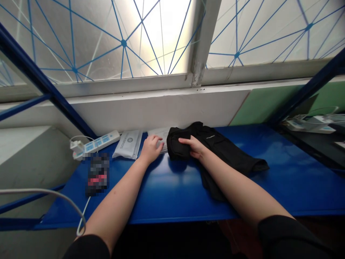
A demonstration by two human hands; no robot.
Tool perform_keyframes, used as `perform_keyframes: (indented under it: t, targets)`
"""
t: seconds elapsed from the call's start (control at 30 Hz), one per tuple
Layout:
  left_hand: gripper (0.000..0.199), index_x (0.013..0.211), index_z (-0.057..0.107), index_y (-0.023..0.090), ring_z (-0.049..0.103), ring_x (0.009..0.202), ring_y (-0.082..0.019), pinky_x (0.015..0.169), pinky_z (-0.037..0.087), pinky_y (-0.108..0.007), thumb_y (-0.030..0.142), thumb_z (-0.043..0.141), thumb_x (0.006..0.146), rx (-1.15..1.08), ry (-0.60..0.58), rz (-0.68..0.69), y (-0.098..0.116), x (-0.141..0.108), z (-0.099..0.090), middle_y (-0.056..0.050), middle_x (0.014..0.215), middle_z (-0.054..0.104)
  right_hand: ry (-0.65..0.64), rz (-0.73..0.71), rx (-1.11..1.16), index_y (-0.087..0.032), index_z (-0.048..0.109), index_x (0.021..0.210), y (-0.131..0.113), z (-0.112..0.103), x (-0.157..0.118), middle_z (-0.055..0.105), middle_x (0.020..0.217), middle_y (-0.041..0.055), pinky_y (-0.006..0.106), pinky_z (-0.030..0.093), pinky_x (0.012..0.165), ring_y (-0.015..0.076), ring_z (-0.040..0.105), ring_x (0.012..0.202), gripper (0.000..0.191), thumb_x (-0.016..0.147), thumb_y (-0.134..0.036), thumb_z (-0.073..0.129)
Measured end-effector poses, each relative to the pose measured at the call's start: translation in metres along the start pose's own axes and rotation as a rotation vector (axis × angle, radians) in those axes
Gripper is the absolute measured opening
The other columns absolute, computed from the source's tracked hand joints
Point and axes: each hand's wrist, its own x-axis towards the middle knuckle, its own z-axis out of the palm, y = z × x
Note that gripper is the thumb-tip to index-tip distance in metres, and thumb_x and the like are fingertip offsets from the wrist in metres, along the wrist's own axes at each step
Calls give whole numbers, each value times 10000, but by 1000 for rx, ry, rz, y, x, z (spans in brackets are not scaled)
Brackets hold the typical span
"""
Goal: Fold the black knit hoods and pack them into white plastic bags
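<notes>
White cable nearest, well left of left grip; another end runs up to a dark pixelated object, details unreadable. Blue bench, shiny bare top below both grips. Black cloth lies right of right grip, partly under the forearm; long axis slants from beyond the grip out to the right and nearer, one flap hanging toward the near edge. Right grip holds black pouch, thumb on top, other fingers mostly hidden; pouch's rounded end points left, toward left grip. Contents not visible; can't tell if joined to the cloth. Left grip moderately wide, fingers curled, thumb apart, over the edge of a pale packet; contact unclear. Printed packet just left of it, contents hidden. Power strip farther left, white plug in. Beyond grips: white wall, then patterned window.
</notes>
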Motion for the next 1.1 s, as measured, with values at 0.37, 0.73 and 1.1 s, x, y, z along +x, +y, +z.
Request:
perform_keyframes:
  t: [0.37, 0.73, 1.1]
  targets:
    - [191, 946, 735, 212, 610, 1020, -241, 940, 483, -366, 274, 554, 959, 30, -177, 41, -15, 1, 24, -99, 1009, 660, 26, 146, -45, -155, 686, 940, 5, -15, 2, 772, 930, 101, 359, 593, 830, 234, 731, 824, 237, 718, -238, 681]
    - [217, 995, 684, 212, 636, 929, -215, 834, 486, -311, 239, 471, 973, -96, -75, -1, 4, -14, 8, -83, 981, 673, -176, 60, -208, -152, 693, 1060, 13, -11, 3, 760, 1047, 126, 378, 562, 886, 269, 725, 957, 515, 652, -420, 859]
    - [259, 977, 593, 197, 635, 927, -201, 868, 486, -307, 321, 373, 1031, -219, 197, -74, 28, -28, -2, -79, 951, 663, -211, 124, -389, -185, 696, 1126, 16, -4, 3, 756, 1104, 85, 366, 545, 936, 234, 718, 993, 468, 723, -373, 841]
